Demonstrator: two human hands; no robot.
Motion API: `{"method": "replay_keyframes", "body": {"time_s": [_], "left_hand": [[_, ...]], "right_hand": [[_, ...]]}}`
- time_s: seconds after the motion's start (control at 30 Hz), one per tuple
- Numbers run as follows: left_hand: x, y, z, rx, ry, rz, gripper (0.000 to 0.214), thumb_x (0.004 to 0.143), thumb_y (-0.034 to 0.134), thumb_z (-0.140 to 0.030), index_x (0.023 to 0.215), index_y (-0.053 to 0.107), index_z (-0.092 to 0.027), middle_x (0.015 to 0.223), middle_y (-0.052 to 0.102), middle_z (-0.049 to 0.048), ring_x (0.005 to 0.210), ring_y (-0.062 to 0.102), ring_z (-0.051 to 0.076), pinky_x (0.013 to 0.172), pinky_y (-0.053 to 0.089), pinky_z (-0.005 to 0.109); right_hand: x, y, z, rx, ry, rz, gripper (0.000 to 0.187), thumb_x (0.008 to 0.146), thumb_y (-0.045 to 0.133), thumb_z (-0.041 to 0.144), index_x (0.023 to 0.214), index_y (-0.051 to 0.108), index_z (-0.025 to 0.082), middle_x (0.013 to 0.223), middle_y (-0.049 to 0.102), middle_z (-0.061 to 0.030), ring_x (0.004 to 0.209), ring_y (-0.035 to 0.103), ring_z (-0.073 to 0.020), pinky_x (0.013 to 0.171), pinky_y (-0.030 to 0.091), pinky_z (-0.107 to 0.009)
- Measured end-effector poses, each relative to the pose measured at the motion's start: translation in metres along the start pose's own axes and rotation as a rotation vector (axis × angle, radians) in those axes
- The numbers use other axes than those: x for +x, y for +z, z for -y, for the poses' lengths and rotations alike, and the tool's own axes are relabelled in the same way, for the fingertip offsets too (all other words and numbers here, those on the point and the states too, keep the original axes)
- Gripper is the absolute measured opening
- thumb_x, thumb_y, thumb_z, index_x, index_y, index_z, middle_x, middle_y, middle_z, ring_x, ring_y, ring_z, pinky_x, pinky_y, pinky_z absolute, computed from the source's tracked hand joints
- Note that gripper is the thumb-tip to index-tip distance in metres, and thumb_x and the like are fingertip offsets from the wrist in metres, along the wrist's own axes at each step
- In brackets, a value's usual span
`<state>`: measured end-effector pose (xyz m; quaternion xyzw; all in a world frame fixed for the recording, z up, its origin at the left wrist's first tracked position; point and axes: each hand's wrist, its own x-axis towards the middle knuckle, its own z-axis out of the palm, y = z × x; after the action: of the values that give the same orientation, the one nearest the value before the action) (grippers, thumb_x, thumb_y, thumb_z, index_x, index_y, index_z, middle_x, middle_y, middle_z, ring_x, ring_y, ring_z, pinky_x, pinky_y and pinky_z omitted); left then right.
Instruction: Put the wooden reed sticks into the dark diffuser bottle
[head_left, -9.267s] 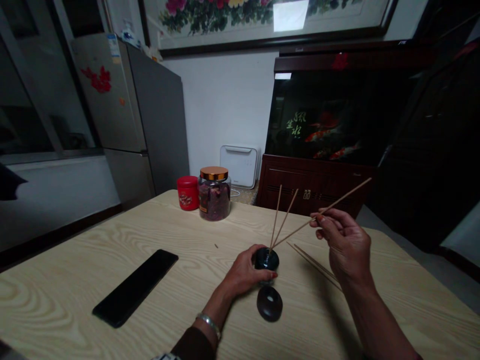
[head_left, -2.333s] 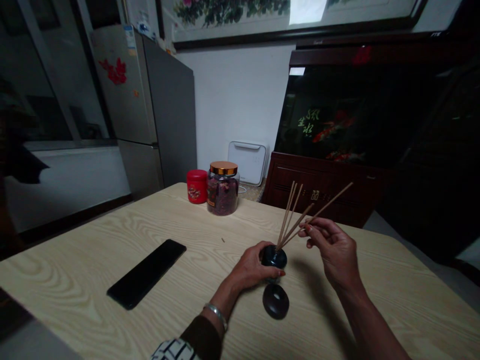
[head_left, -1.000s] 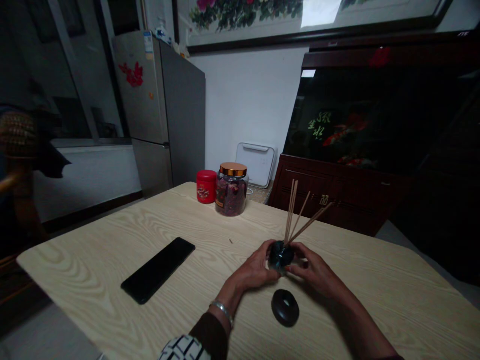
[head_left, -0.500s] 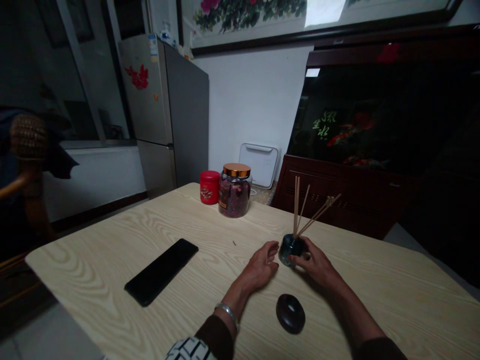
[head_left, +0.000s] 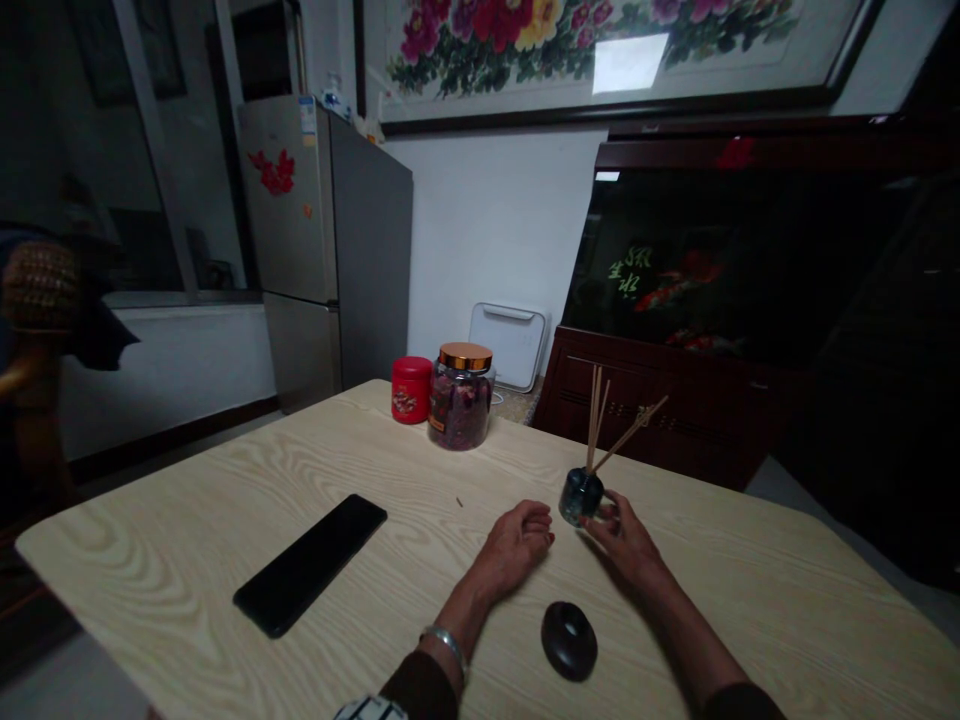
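A dark blue glass reed diffuser bottle [head_left: 580, 497] holds several thin wooden reeds [head_left: 598, 420] that fan upward. My right hand [head_left: 626, 535] grips the bottle's right side, thumb low at the front and fingers behind. Whether its base touches the table cannot be made out. Just left of the bottle, apart from it, is my left hand [head_left: 517, 540], empty, its fingers loosely curled and its palm toward the bottle. Nearer to me, between my forearms, lies a dark round disc with a hollow centre [head_left: 568, 641].
On the pale wood-grain table [head_left: 187, 540] a black phone [head_left: 311, 565] lies to the left. A red canister [head_left: 411, 390] and a copper-lidded jar of dried petals [head_left: 460, 398] stand at the far edge. A small dark sliver [head_left: 460, 502] lies mid-table. Behind are a fridge [head_left: 292, 220] and aquarium [head_left: 675, 250].
The camera has tilted up slightly. Against the table, the bottle and my right hand have shifted a little away and to the right. My left hand's fingers have curled in slightly.
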<state>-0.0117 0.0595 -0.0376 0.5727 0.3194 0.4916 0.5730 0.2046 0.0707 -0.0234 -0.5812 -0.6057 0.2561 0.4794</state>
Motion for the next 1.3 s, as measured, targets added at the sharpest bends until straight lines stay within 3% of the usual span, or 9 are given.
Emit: {"method": "replay_keyframes", "body": {"time_s": [0.13,0.23,0.5,0.67,0.8,0.87,1.03,1.17,1.3], "left_hand": [[-0.008,0.002,-0.004,0.146,0.022,-0.026,0.024,0.081,0.060,-0.028,0.098,0.067,-0.013,0.078,0.063,0.0027,0.069,0.055,0.013,0.064,0.041,0.025],[-0.012,0.006,-0.010,0.193,0.039,-0.108,0.033,0.083,0.060,-0.044,0.071,0.063,-0.013,0.060,0.051,-0.0022,0.058,0.045,0.011,0.057,0.033,0.024],[-0.023,0.021,-0.052,0.202,0.051,-0.037,0.061,0.073,0.061,-0.071,0.052,0.040,-0.018,0.050,0.033,-0.0070,0.050,0.028,0.007,0.050,0.021,0.023],[-0.030,0.036,-0.093,0.041,0.020,0.096,0.051,0.072,0.067,-0.062,0.084,0.060,-0.014,0.050,0.035,-0.0105,0.040,0.023,0.004,0.044,0.015,0.020],[-0.032,0.043,-0.160,-0.151,0.128,0.191,0.055,0.077,0.070,-0.044,0.122,0.057,-0.014,0.051,0.034,-0.0123,0.037,0.023,0.003,0.041,0.017,0.017],[-0.031,0.046,-0.201,-0.290,0.217,0.260,0.063,0.078,0.070,-0.035,0.135,0.049,-0.018,0.052,0.029,-0.0138,0.038,0.019,0.002,0.040,0.019,0.016],[-0.036,0.053,-0.278,-0.575,0.431,0.442,0.064,0.086,0.062,-0.019,0.145,0.039,-0.028,0.052,0.017,-0.0137,0.040,0.007,0.004,0.038,0.018,0.014],[-0.042,0.055,-0.285,-0.732,0.491,0.517,0.064,0.088,0.055,-0.011,0.146,0.037,-0.028,0.051,0.010,-0.0131,0.039,-0.001,0.005,0.036,0.015,0.014],[-0.042,0.056,-0.250,-0.853,0.445,0.538,0.067,0.087,0.055,-0.014,0.149,0.033,-0.026,0.050,0.007,-0.0139,0.037,-0.004,0.005,0.034,0.009,0.014]], "right_hand": [[-0.046,0.004,0.003,-0.094,0.004,-0.065,0.035,0.077,0.060,0.060,0.078,0.060,0.025,0.059,0.049,0.0032,0.056,0.049,-0.0184,0.054,0.040,-0.031],[-0.063,0.000,0.019,-0.076,-0.025,-0.036,0.046,0.080,0.056,0.061,0.057,0.043,0.024,0.055,0.037,0.0040,0.054,0.039,-0.0157,0.053,0.033,-0.029],[-0.063,-0.033,0.084,0.289,0.098,0.007,0.054,0.074,0.062,0.070,0.062,0.035,0.025,0.051,0.025,0.0094,0.045,0.020,-0.0077,0.042,0.014,-0.023],[-0.064,-0.045,0.118,0.451,0.092,0.047,0.051,0.075,0.067,0.064,0.065,0.039,0.022,0.049,0.027,0.0115,0.042,0.018,-0.0036,0.040,0.009,-0.019],[-0.060,-0.072,0.178,0.669,-0.043,0.078,0.040,0.082,0.068,0.050,0.068,0.046,0.020,0.053,0.029,0.0107,0.044,0.016,-0.0031,0.040,0.010,-0.017],[-0.059,-0.090,0.217,0.752,-0.158,0.152,0.020,0.084,0.068,0.038,0.090,0.061,0.020,0.053,0.025,0.0117,0.044,0.014,-0.0039,0.040,0.013,-0.017],[-0.064,-0.123,0.292,0.862,-0.394,0.196,0.047,0.088,0.056,0.020,0.135,0.054,0.029,0.054,0.011,0.0120,0.045,0.004,-0.0076,0.038,0.019,-0.016],[-0.072,-0.121,0.302,0.900,-0.503,0.197,0.056,0.089,0.051,0.022,0.143,0.045,0.033,0.054,0.007,0.0124,0.043,-0.002,-0.0088,0.035,0.017,-0.016],[-0.080,-0.101,0.280,1.066,-0.504,0.224,0.059,0.090,0.047,0.022,0.148,0.038,0.032,0.051,0.003,0.0140,0.040,-0.008,-0.0072,0.033,0.005,-0.017]]}}
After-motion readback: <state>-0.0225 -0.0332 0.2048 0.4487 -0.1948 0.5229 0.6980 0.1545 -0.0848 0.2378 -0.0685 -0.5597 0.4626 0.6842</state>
